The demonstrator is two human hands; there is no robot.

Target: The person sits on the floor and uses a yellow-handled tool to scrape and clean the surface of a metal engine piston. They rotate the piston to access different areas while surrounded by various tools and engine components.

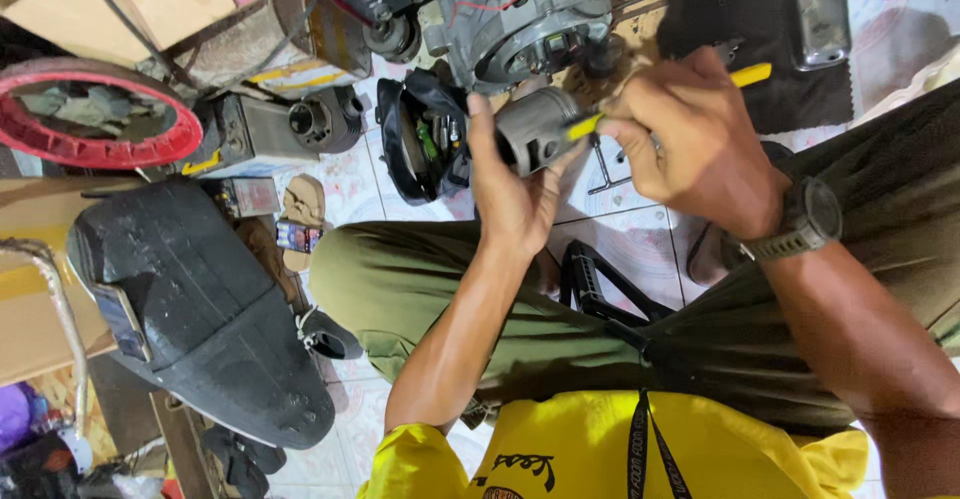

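Observation:
My left hand (pixel 510 194) holds a grey metal piston (pixel 535 127) up in front of me, fingers wrapped around its side. In my right hand (pixel 690 139), which wears a dark wristwatch (pixel 805 221), I grip a yellow-handled tool (pixel 750 74); its yellow tip (pixel 583 125) touches the piston's side. Both hands meet above my knees in olive trousers (pixel 420 289). Just beyond the piston sits a grey engine block (pixel 530 29) on the tiled floor.
An open black tool bag (pixel 420 139) lies left of the piston. A black motorcycle seat (pixel 200 309) rests at the left, a red wheel rim (pixel 90 114) behind it, a cylinder part (pixel 320 119) between. A black mat with a chrome cover (pixel 815 14) lies top right.

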